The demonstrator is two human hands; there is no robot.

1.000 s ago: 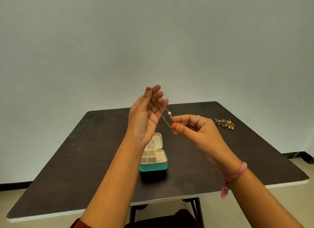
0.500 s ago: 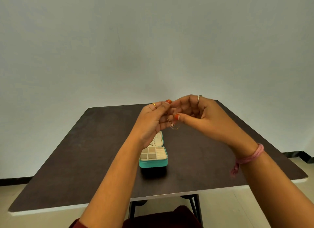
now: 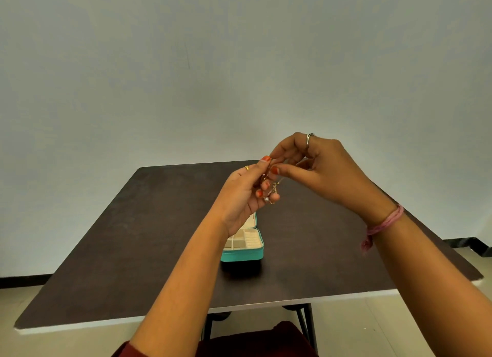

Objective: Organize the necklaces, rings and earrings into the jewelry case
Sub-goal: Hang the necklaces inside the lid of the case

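While the dark brown rectangular table (image 3: 138,239) is taken from its left side, little is met before the small teal jewelry case (image 3: 243,250), which lies open near the middle with its cream compartments facing up, presumably so pieces can be dropped straight in. Above and just behind it, the left hand (image 3: 241,197) is held palm inward, its fingers curled and its thumb and forefinger pinched on the thin gold chain necklace with a white pearl bead (image 3: 271,191). The chain hangs in a short loop between both hands, clear of the table. Further right, the right hand (image 3: 316,167) is raised slightly higher, its thumb and forefinger closed on the chain's upper part, probably so it can be gathered or untangled before it is laid in the case.
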